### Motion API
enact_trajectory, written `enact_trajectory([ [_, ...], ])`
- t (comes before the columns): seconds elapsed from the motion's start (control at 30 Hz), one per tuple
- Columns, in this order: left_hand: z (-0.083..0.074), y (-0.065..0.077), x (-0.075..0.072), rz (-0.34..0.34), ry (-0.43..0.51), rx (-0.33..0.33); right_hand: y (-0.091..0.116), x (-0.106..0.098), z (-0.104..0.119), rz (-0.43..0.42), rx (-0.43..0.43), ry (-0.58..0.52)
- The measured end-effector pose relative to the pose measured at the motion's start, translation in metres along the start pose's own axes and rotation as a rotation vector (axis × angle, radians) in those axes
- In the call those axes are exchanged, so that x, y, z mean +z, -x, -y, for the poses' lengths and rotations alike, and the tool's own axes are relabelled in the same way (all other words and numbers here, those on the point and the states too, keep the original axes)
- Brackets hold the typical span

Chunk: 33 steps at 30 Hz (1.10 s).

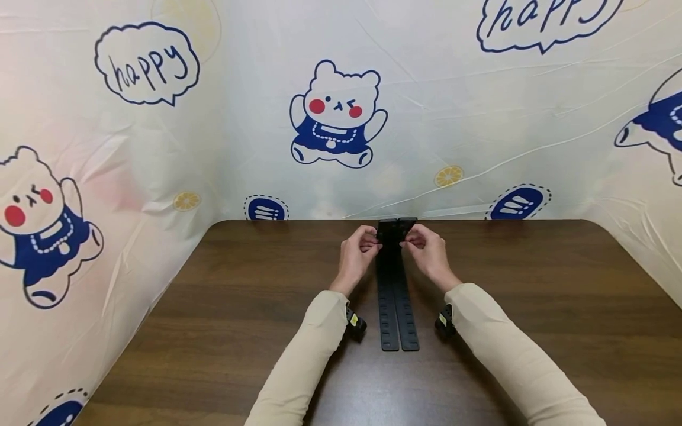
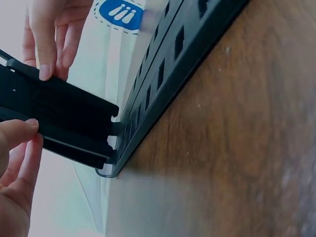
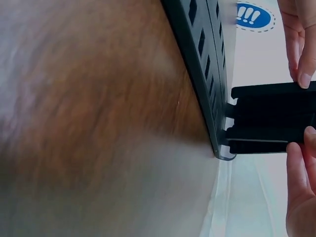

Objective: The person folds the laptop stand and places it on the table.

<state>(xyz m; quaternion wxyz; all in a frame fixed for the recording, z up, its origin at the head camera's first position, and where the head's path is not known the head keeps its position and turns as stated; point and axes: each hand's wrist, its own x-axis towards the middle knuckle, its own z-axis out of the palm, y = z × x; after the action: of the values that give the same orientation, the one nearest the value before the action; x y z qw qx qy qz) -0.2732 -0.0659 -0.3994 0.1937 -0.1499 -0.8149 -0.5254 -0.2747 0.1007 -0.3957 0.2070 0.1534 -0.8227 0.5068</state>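
Observation:
A black slotted rack lies on the table as two long strips (image 1: 388,313) side by side. At their far end a black ribbed panel (image 1: 391,231) stands up from them; both wrist views show small tabs where it meets the strips. My left hand (image 1: 357,251) pinches the panel's left edge between thumb and fingers. Opposite it, my right hand (image 1: 429,253) pinches the right edge. In the left wrist view the left hand (image 2: 17,168) is low and the right hand (image 2: 54,34) above. The right wrist view has the right hand (image 3: 303,182) at the bottom.
The brown wooden table (image 1: 240,331) extends to both sides of the rack. Behind it hangs a pale printed cloth (image 1: 426,118) with bears and lettering, which also covers the left and right sides. A small black wrist camera (image 1: 356,325) sits under the left sleeve.

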Motion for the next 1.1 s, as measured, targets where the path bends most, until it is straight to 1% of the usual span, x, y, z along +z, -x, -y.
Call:
enact_trajectory([
  [0.23, -0.002, 0.000, 0.003, -0.061, -0.017, 0.001, 0.002, 0.002, 0.002, -0.086, 0.050, 0.069],
  [0.4, -0.002, 0.002, 0.004, -0.055, 0.017, -0.029, 0.005, 0.002, 0.004, -0.103, 0.085, 0.097],
  [0.5, -0.003, 0.003, 0.005, -0.045, 0.030, -0.051, 0.007, 0.001, 0.005, -0.091, 0.126, 0.079],
  [0.6, -0.004, 0.004, 0.004, -0.038, 0.018, -0.056, 0.008, 0.000, 0.005, -0.070, 0.170, 0.042],
  [0.73, -0.004, 0.006, 0.002, -0.018, -0.035, -0.056, 0.011, -0.002, 0.005, -0.051, 0.216, 0.028],
  [0.87, -0.005, 0.008, 0.000, 0.014, -0.085, -0.063, 0.014, -0.004, 0.005, -0.038, 0.258, 0.038],
  [1.0, -0.004, 0.010, -0.001, 0.057, -0.093, -0.083, 0.018, -0.005, 0.004, -0.008, 0.301, 0.019],
  [1.1, -0.001, 0.013, -0.001, 0.094, -0.098, -0.117, 0.022, -0.005, 0.001, 0.034, 0.332, 0.006],
])
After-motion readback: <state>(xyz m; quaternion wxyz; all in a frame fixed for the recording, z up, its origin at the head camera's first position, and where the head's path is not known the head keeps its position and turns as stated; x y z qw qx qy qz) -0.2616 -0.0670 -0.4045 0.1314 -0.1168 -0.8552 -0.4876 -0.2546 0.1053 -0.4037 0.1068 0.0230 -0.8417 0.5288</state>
